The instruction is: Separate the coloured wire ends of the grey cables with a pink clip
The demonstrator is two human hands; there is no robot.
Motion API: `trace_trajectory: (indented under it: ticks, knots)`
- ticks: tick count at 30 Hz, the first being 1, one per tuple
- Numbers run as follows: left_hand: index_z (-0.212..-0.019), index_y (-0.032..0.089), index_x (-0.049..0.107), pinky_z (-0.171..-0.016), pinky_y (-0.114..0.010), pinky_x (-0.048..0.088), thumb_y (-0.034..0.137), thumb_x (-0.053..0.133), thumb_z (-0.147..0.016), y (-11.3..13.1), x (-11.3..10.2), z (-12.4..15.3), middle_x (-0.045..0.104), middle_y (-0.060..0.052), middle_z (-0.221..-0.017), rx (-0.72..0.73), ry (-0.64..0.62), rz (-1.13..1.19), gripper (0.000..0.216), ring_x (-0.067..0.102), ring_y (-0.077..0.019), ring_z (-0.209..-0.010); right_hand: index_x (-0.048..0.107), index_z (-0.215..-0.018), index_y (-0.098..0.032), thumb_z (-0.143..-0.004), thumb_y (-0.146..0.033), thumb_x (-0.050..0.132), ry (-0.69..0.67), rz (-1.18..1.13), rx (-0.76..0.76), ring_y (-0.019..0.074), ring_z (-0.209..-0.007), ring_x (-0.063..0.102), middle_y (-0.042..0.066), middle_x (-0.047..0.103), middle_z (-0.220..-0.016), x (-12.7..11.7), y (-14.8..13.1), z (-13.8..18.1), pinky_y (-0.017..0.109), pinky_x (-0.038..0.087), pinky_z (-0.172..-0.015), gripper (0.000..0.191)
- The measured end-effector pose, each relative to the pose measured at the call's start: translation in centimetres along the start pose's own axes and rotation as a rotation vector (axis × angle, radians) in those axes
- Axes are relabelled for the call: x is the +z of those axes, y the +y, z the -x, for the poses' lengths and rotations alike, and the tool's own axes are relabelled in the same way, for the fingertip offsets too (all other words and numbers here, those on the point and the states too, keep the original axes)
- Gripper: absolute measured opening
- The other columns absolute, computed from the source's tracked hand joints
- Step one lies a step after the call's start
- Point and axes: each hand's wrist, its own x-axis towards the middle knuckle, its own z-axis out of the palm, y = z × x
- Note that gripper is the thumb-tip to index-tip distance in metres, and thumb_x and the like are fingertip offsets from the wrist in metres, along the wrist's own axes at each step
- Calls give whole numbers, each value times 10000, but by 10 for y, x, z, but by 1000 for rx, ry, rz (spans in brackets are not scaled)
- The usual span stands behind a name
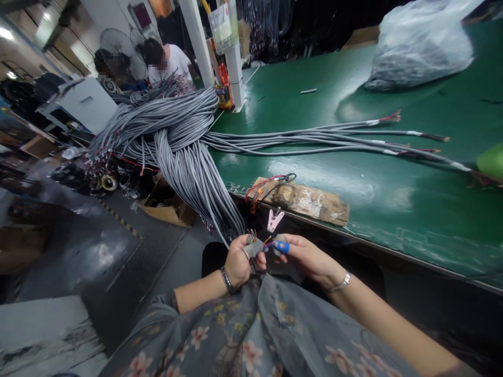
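My left hand (239, 264), with grey wrapping on a finger or thumb, is closed around the end of a grey cable, close in front of my body. Thin coloured wires (253, 234) fan out from that end. My right hand (304, 256), with blue tape on one digit, is closed in a pinch on some of the wires beside it. Just beyond my hands, a pink clip (274, 220) hangs at the bench edge, by a worn wooden board (314, 203) with red and black leads on it. The fingers partly hide the cable end.
A thick bundle of grey cables (168, 125) drapes over the bench corner at left. Several cables (298, 141) stretch across the green bench (275, 110). A plastic bag (424, 47) sits at the back right. A white post (236, 68) stands behind; a person (173, 63) works beyond.
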Motion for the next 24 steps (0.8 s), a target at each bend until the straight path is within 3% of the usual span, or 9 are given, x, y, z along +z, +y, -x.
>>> trace_trajectory:
  ticks: [5, 8, 16, 24]
  knots:
    - [-533, 169, 498, -341, -190, 313, 500, 734, -539, 2, 2, 0, 533, 18, -406, 3, 38, -62, 406, 421, -65, -308, 601, -625, -176, -610, -605, 740, 101, -16, -4, 115, -531, 480, -16, 551, -570, 0, -1, -3, 274, 426, -547, 451]
    - [-520, 168, 503, -349, -190, 320, 502, 726, -555, 3, 2, 0, 531, 17, -413, 26, 24, -118, 403, 426, -65, -317, 637, -685, -173, -574, -570, 779, 113, 84, -31, 116, -556, 483, -11, 571, -620, 4, -2, -4, 263, 417, -538, 436]
    - [-545, 170, 530, -390, -207, 362, 507, 741, -583, 3, -3, -1, 558, 2, -438, 8, -172, -287, 400, 481, -91, -361, 645, -660, -180, -583, -517, 793, 183, 226, -144, 135, -594, 524, -1, 631, -633, 16, 0, -4, 289, 429, -624, 376]
    - [-488, 164, 511, -351, -196, 308, 495, 729, -577, 5, 2, 0, 538, 2, -405, 5, -65, -129, 406, 451, -84, -314, 631, -626, -185, -538, -543, 807, 270, 177, -145, 127, -585, 484, -9, 601, -618, 17, 4, -3, 281, 394, -593, 409]
